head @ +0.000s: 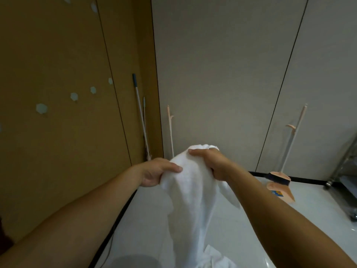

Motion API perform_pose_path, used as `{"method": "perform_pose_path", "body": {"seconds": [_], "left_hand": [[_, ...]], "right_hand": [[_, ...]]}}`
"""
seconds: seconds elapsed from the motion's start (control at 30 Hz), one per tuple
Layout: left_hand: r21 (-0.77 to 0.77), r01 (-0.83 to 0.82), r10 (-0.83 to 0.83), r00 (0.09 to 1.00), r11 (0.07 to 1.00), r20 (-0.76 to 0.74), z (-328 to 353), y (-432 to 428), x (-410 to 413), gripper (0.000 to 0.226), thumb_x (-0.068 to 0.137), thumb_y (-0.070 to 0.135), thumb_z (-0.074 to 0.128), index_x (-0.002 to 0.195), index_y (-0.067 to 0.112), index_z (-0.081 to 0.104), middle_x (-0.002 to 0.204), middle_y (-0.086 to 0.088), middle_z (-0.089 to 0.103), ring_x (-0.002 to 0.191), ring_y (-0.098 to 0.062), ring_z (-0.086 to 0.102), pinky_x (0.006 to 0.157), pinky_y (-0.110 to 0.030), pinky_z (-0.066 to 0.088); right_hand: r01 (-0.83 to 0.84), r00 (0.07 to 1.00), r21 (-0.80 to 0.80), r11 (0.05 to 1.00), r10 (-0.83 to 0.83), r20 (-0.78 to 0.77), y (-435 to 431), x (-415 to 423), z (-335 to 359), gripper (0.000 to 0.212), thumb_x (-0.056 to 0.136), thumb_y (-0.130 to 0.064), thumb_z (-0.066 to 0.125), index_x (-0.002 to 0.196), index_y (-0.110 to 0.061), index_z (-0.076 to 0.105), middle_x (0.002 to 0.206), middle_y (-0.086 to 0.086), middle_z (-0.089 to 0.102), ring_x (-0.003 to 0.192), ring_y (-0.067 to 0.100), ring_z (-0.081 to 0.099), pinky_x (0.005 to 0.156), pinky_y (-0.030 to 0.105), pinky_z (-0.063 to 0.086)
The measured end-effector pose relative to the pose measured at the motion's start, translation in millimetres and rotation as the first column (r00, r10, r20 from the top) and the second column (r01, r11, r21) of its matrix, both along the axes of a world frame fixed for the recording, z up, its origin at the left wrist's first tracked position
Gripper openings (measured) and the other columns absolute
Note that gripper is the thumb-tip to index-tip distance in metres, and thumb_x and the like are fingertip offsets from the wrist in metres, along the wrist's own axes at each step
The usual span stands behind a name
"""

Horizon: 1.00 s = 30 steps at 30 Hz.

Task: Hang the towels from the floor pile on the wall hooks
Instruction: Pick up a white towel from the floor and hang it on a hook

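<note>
A white towel (pixel 190 192) hangs in front of me, lifted off the floor. My left hand (pixel 158 172) grips its upper left edge, thumb on top. At the towel's top my right hand (pixel 209 162) holds the bunched cloth with its fingers curled over it. The towel's lower end trails down to more white cloth (pixel 214 257) on the floor at the bottom of the view. Several pale hexagonal wall hooks (pixel 41 108) run in a rising row on the brown wall at the left, well left of both hands.
A mop handle (pixel 140 115) leans in the corner between the brown wall and the grey wall. A pink pole (pixel 170 128) stands beside it. A pink broom and dustpan (pixel 281 182) lean at the right. A metal wheeled rack (pixel 345 171) stands at the far right. The floor (pixel 309 219) is glossy white.
</note>
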<state>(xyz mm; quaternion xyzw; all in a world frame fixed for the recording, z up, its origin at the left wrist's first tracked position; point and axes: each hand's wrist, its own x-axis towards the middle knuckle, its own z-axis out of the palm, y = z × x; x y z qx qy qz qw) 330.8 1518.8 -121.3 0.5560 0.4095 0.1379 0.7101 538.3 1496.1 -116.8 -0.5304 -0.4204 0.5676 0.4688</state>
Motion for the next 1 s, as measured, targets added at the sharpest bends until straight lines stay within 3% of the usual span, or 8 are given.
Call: {"method": "perform_pose_path", "body": {"seconds": [0.2,0.27,0.4,0.47,0.6,0.7,0.87,1.0], "left_hand": [[0.067,-0.028,0.045,0.962,0.997,-0.269,3,4,-21,0.038,0.094,0.034,0.057,0.125,0.012,0.058,0.117,-0.008,0.069,0.109,-0.026,0.065,0.101,-0.046,0.047],[0.103,-0.116,0.135,0.972,0.988,-0.194,8,8,-19,0.042,0.094,0.036,0.057,0.127,0.011,0.057,0.120,-0.011,0.067,0.112,-0.030,0.062,0.103,-0.050,0.043],[0.024,-0.324,0.309,0.920,0.946,0.240,24,22,-11,0.042,0.095,0.040,0.050,0.124,0.011,0.062,0.112,-0.015,0.068,0.099,-0.030,0.067,0.087,-0.041,0.054],[-0.063,-0.306,0.309,0.886,0.950,0.346,25,24,-15,0.042,0.089,0.040,0.059,0.117,0.009,0.068,0.106,-0.016,0.069,0.092,-0.029,0.068,0.077,-0.040,0.058],[-0.133,-0.155,0.161,0.986,0.979,0.034,0,21,-27,0.054,0.080,0.013,0.072,0.129,-0.002,0.055,0.123,-0.023,0.061,0.109,-0.037,0.062,0.092,-0.048,0.051],[0.019,-0.252,0.250,0.940,0.967,-0.232,-6,33,-29,0.039,0.091,0.009,0.060,0.127,-0.003,0.054,0.124,-0.023,0.060,0.106,-0.032,0.059,0.092,-0.044,0.048],[0.256,-0.396,0.464,0.824,0.882,-0.324,-3,50,-35,0.015,0.087,0.008,0.060,0.097,-0.002,0.065,0.102,-0.023,0.065,0.081,-0.032,0.061,0.078,-0.043,0.052],[-0.057,-0.401,0.394,0.913,0.914,-0.101,-4,47,-46,0.043,0.087,0.027,0.066,0.122,0.002,0.059,0.103,-0.018,0.069,0.088,-0.031,0.066,0.083,-0.042,0.053]], "right_hand": [[0.021,0.990,-0.127,0.992,-0.003,0.139,-5,26,0,0.028,0.074,-0.016,0.075,0.098,-0.007,0.065,0.098,0.022,0.070,0.082,0.035,0.069,0.082,0.053,0.056],[0.004,0.996,-0.138,0.990,0.009,0.093,-5,36,11,0.033,0.077,-0.014,0.071,0.107,-0.004,0.064,0.100,0.022,0.070,0.083,0.035,0.069,0.078,0.051,0.058],[0.028,0.952,0.019,0.999,-0.021,-0.304,-5,57,22,0.058,0.078,-0.022,0.075,0.129,-0.005,0.053,0.124,0.020,0.064,0.098,0.033,0.069,0.073,0.042,0.058],[-0.045,0.967,-0.008,0.999,0.042,-0.252,-16,54,1,0.054,0.082,-0.029,0.072,0.127,-0.005,0.056,0.123,0.016,0.065,0.102,0.030,0.068,0.075,0.039,0.058],[0.112,0.990,-0.180,0.977,-0.093,0.110,-24,46,-41,0.038,0.086,-0.027,0.071,0.113,-0.002,0.063,0.114,0.020,0.068,0.098,0.030,0.066,0.092,0.049,0.053],[0.245,0.968,-0.190,0.951,-0.227,0.110,-17,56,-34,0.039,0.080,-0.031,0.075,0.110,-0.008,0.064,0.111,0.014,0.067,0.099,0.031,0.065,0.084,0.044,0.055],[0.384,0.923,-0.155,0.910,-0.375,0.084,-11,72,-38,0.024,0.089,-0.023,0.064,0.103,-0.003,0.064,0.099,0.016,0.068,0.086,0.032,0.065,0.079,0.045,0.054],[0.553,0.833,-0.134,0.822,-0.552,0.046,-6,88,-40,0.025,0.091,-0.026,0.061,0.102,-0.004,0.061,0.099,0.015,0.065,0.086,0.031,0.062,0.077,0.039,0.051]]}}
